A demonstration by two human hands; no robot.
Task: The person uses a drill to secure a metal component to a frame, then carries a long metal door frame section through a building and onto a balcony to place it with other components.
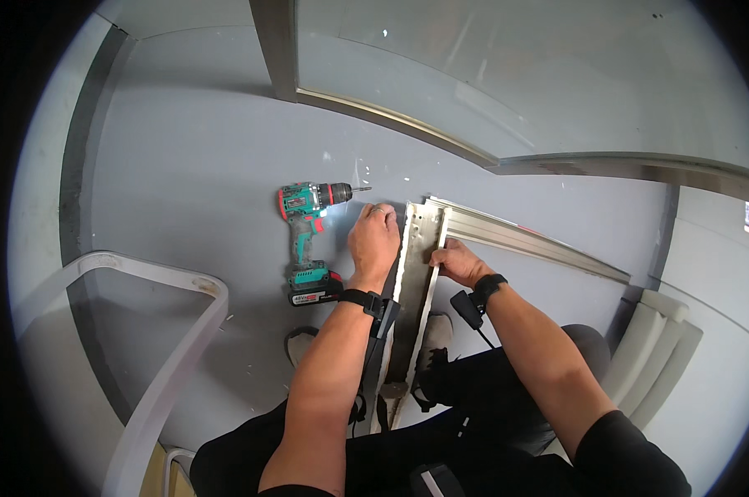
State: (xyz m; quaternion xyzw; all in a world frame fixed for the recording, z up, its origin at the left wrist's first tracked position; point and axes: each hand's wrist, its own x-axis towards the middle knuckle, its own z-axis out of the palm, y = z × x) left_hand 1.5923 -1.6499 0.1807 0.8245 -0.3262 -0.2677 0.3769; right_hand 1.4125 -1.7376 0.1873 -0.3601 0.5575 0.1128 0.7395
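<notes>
A long metal channel [416, 298] runs from between my legs up to the middle of the view, with small holes near its far end and pale, ragged residue along its edges. On its right edge, my right hand [462, 262] grips the rim between thumb and fingers. My left hand [375, 238] is beside the far left edge with its fingers curled in; whatever they may hold is hidden. To the left of that hand, a teal and black cordless drill [306, 240] lies on the floor, its bit pointing right toward my fingers.
A second metal rail [532, 238] lies beyond the channel, slanting to the right. Framed glass [498, 83] stands along the far side. At left is a curved pale metal frame [159, 389]; cream padded rolls [647, 352] are at right. My shoes flank the channel.
</notes>
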